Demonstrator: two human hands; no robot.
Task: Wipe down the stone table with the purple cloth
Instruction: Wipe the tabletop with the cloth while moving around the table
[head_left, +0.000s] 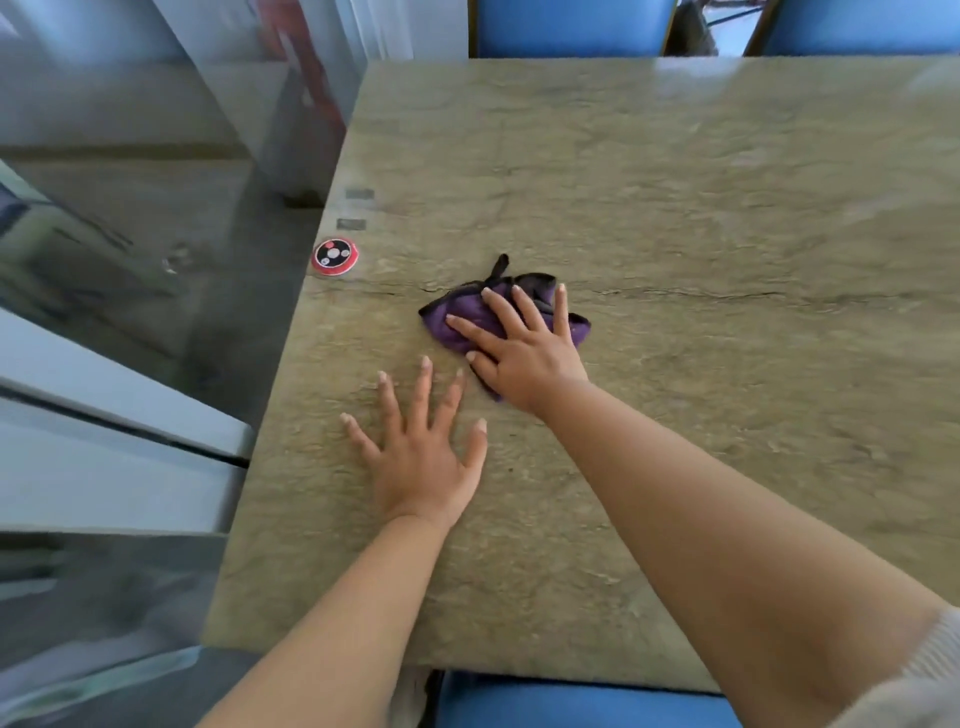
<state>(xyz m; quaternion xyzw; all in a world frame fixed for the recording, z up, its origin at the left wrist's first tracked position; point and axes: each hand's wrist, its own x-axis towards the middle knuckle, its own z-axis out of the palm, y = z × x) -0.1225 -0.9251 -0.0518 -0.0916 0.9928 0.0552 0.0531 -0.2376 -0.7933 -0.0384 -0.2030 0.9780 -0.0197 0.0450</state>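
Stone table (675, 208) bears purple cloth (457, 325) under right hand (524, 353).

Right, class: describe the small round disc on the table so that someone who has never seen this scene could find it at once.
Start at the stone table and follow its left edge. The disc lies there, beyond the left hand and left of the purple cloth under the right hand. It is the only round thing on the table: red-rimmed, with a black face and pale dots, unlike the two grey rectangles just beyond it.
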